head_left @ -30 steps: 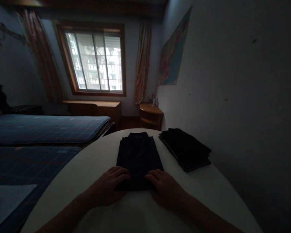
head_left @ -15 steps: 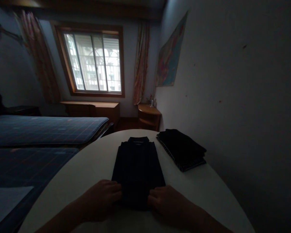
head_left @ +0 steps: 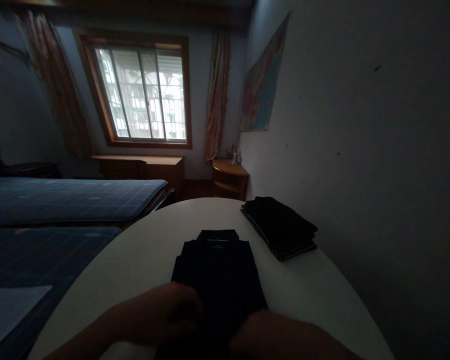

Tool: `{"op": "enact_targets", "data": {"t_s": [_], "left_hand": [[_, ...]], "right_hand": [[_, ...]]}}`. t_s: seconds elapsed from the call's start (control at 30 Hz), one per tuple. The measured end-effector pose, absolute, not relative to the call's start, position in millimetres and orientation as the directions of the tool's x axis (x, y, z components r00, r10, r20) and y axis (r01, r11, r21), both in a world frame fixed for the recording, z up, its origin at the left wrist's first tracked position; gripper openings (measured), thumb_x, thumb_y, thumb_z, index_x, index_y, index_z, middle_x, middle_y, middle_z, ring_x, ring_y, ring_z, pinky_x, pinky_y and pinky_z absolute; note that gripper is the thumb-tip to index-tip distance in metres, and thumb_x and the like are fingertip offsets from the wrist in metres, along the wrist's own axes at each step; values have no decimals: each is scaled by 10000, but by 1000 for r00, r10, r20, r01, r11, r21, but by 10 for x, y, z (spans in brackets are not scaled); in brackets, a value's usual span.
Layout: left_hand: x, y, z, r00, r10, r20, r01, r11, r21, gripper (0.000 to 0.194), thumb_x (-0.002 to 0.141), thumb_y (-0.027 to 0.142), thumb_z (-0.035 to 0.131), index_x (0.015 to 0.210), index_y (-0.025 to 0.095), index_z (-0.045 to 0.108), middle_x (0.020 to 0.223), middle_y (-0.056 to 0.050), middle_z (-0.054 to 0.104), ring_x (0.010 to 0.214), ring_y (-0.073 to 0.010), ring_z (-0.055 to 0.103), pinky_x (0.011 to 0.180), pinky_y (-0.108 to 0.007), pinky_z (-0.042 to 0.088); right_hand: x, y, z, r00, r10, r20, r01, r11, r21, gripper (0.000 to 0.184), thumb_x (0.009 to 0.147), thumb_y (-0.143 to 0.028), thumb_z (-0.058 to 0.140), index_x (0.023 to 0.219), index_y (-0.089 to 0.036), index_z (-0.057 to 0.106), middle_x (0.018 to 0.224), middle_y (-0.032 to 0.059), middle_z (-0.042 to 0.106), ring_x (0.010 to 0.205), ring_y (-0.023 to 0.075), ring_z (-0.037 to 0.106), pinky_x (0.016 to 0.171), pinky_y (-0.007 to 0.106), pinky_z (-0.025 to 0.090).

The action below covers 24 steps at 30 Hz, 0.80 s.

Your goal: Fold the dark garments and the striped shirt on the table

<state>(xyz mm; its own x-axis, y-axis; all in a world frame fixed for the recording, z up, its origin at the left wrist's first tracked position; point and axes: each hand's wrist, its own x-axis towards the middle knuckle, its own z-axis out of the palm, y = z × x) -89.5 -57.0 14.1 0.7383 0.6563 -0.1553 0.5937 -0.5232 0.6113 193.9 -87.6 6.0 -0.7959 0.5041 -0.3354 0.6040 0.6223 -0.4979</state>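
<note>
A dark folded collared shirt [head_left: 219, 280] lies on the round pale table [head_left: 135, 260], collar pointing away from me and its near end running out at the bottom of the view. Over its left edge is my left hand [head_left: 176, 310], curled but smeared by motion, so its grip on the cloth is unclear. My right hand [head_left: 264, 335] is at the shirt's lower right side, low in the picture, with its fingers hidden. Beyond it to the right sits a stack of dark folded clothes [head_left: 279, 227], apart from both hands.
Beds with blue checked mattresses [head_left: 75, 200] stand to the left, with a pale sheet [head_left: 15, 315] on the nearer one. A wall [head_left: 360, 200] rises close on the right. A desk [head_left: 165, 165] and a corner shelf [head_left: 228, 170] stand by the window.
The shirt has slid toward me across the table, its collar now nearer. Both hands came back with it, and the left hand has turned over the cloth. The dark stack stayed put.
</note>
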Motion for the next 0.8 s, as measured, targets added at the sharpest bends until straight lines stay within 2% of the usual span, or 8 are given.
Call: {"op": "enact_targets", "data": {"t_s": [0.13,0.23,0.33,0.47,0.53,0.63,0.7,0.8], "left_hand": [[-712,-107,207,561,820,109,708,-544,450,332,852,278,556,1178,224,589,1230,-69,637,1142,-240,582,996,-386,445],[-599,141,135,434,899,63,825,-425,372,474,825,396,607,1243,179,554,1276,-132,617,1162,-305,578,987,-436,449],[-523,234,66,391,920,-19,869,-362,338,568,786,486,640,1252,173,553,1237,-144,644,1102,-335,616,914,-442,482],[-499,251,25,399,915,-62,865,-353,358,605,759,514,655,1262,197,540,1164,-130,677,1038,-331,645,851,-419,493],[-518,253,30,415,906,-81,850,-354,389,579,752,478,667,1248,205,545,1139,-119,684,1017,-315,649,832,-401,494],[-560,236,86,484,870,-92,805,-401,436,504,739,359,672,1211,217,569,1143,-94,680,1009,-282,643,837,-373,485],[-581,196,157,561,821,-109,758,-457,465,455,730,297,664,1175,226,596,1131,-73,680,999,-263,639,837,-355,478],[-589,101,282,651,746,-138,699,-519,493,353,718,254,652,1070,230,640,1061,-43,689,945,-240,641,794,-328,477]], "right_hand": [[1954,-465,282,-548,837,2,783,513,-353,200,824,-265,622,1005,-198,676,965,57,712,857,197,641,735,278,454],[1998,-159,91,-384,910,158,860,415,-298,416,855,-390,632,1191,-145,626,1173,142,663,1092,275,583,950,381,427],[2043,11,-155,-323,925,199,876,371,-308,621,847,-517,632,1315,-114,563,1302,174,603,1223,314,510,1058,438,359],[2061,60,-269,-320,924,208,849,377,-370,594,807,-483,692,1281,-138,596,1252,158,631,1185,305,535,1032,434,384],[2056,57,-243,-334,917,217,817,397,-418,481,774,-413,736,1179,-169,653,1158,126,668,1105,286,577,976,415,416],[2058,26,-180,-398,877,267,738,480,-475,269,743,-205,736,1006,-200,682,1007,57,692,965,224,621,884,353,441],[2074,-17,-149,-458,830,317,688,558,-464,217,735,-74,670,910,-202,670,933,28,686,895,187,624,852,325,433],[2116,-104,-135,-595,721,355,610,692,-385,212,741,-9,599,810,-204,644,878,12,667,848,167,612,863,328,416]]}}
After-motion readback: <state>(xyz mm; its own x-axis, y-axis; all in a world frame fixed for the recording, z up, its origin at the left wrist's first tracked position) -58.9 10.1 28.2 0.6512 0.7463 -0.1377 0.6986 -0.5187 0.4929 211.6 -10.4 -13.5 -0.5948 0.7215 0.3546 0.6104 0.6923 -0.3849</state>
